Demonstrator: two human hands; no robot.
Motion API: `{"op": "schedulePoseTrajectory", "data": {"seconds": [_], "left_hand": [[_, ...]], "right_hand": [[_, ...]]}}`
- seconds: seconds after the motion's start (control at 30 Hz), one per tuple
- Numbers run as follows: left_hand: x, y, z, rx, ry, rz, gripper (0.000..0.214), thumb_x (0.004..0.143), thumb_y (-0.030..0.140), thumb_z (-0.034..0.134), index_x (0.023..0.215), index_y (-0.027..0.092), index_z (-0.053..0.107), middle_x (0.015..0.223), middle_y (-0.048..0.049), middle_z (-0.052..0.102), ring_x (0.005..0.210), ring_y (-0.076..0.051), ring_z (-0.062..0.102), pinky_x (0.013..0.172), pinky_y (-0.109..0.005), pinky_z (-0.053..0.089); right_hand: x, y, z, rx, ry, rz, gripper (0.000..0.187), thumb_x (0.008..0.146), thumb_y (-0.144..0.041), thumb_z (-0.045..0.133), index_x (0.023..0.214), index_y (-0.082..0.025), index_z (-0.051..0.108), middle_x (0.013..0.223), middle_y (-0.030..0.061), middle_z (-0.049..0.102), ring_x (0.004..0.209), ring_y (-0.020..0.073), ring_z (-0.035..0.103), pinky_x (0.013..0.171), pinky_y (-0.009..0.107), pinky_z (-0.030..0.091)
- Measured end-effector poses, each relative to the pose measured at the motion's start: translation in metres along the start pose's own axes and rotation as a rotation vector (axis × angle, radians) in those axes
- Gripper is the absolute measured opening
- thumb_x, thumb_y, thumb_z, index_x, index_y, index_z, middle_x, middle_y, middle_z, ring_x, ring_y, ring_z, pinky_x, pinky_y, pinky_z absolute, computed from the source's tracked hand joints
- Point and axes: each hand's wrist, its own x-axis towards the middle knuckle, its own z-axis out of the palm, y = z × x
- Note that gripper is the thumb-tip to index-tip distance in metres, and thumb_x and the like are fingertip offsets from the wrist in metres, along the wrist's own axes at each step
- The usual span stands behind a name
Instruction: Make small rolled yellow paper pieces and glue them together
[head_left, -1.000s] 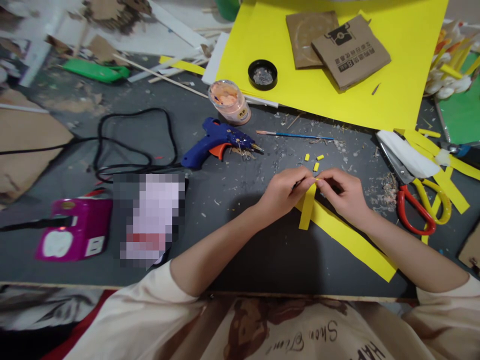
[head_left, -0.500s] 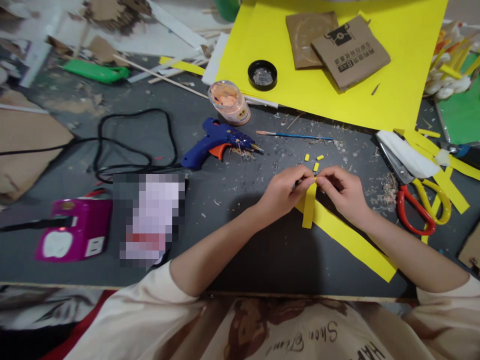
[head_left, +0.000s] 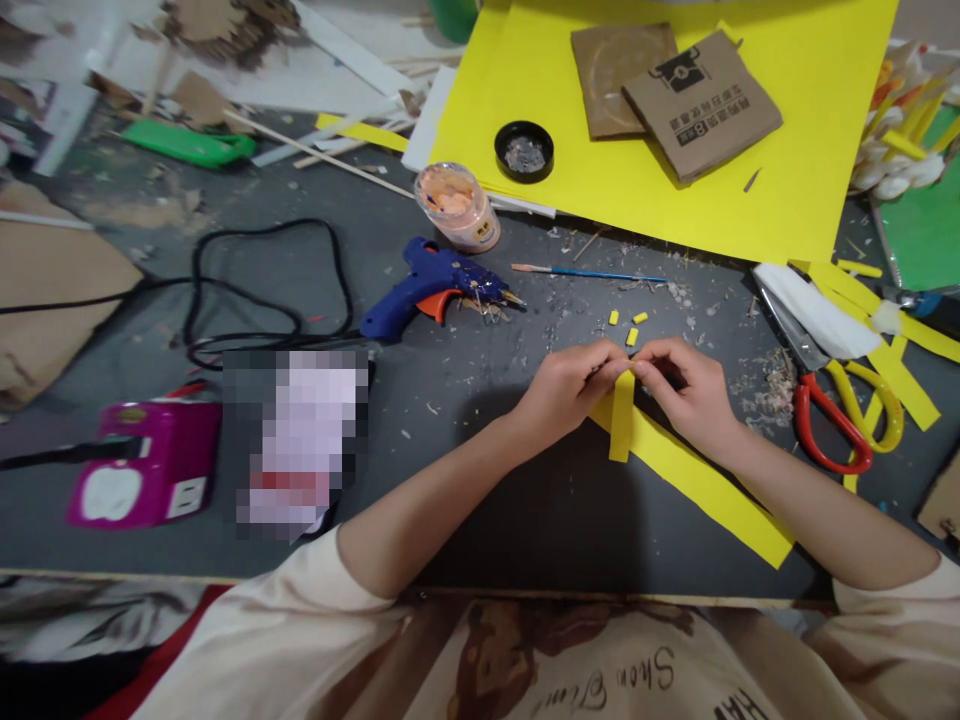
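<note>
Left hand and right hand seemingly pinch one yellow strip near three small yellow pieces.

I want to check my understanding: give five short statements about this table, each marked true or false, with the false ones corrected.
1. The left hand and right hand meet at the upper end of a narrow yellow strip. True.
2. The jar has a lid on it. False: the jar is open.
3. Three small yellow pieces lie just beyond the hands. True.
4. The paintbrush lies on the large yellow sheet. False: the paintbrush lies on the dark tabletop.
5. The scissors lie to the left of both hands. False: the scissors lie to their right.
</note>
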Motion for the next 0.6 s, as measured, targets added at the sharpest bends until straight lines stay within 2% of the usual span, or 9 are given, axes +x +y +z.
{"op": "schedulePoseTrajectory", "data": {"seconds": [0.17, 0.3, 0.47, 0.6], "left_hand": [[0.0003, 0.0007, -0.0005, -0.066, -0.005, -0.033, 0.025, 0.093, 0.028, 0.043, 0.076, 0.015, 0.056, 0.062, 0.0029, 0.056, 0.057, -0.007, 0.052, 0.056, -0.016, 0.040], [0.0003, 0.0027, -0.0015, -0.113, 0.000, -0.046, 0.021, 0.091, 0.029, 0.046, 0.077, 0.016, 0.057, 0.065, 0.0029, 0.058, 0.057, -0.007, 0.053, 0.055, -0.016, 0.041], [-0.0008, 0.0029, -0.0008, -0.046, 0.064, 0.015, 0.023, 0.090, 0.032, 0.050, 0.075, 0.016, 0.058, 0.064, 0.0017, 0.060, 0.057, -0.007, 0.052, 0.054, -0.017, 0.040], [-0.0012, 0.0010, 0.0008, 0.003, 0.104, 0.071, 0.022, 0.089, 0.031, 0.052, 0.074, 0.016, 0.059, 0.062, 0.0016, 0.060, 0.057, -0.007, 0.053, 0.054, -0.018, 0.039]], "right_hand": [[0.0024, -0.0009, -0.0012, 0.145, -0.026, 0.034, 0.012, 0.087, -0.030, 0.053, 0.083, -0.020, 0.058, 0.070, 0.0000, 0.061, 0.058, 0.0103, 0.054, 0.055, 0.024, 0.042], [0.0031, -0.0001, -0.0019, 0.173, -0.043, 0.072, 0.017, 0.086, -0.036, 0.054, 0.082, -0.020, 0.056, 0.066, -0.0015, 0.056, 0.055, 0.0095, 0.050, 0.052, 0.023, 0.040], [0.0038, 0.0007, -0.0033, 0.155, -0.132, 0.085, 0.025, 0.089, -0.040, 0.047, 0.075, -0.020, 0.054, 0.060, -0.0031, 0.050, 0.053, 0.0089, 0.046, 0.051, 0.022, 0.036], [0.0045, 0.0012, -0.0031, 0.140, -0.138, 0.076, 0.024, 0.090, -0.039, 0.047, 0.076, -0.020, 0.053, 0.059, -0.0033, 0.049, 0.052, 0.0088, 0.044, 0.051, 0.022, 0.035]]}}
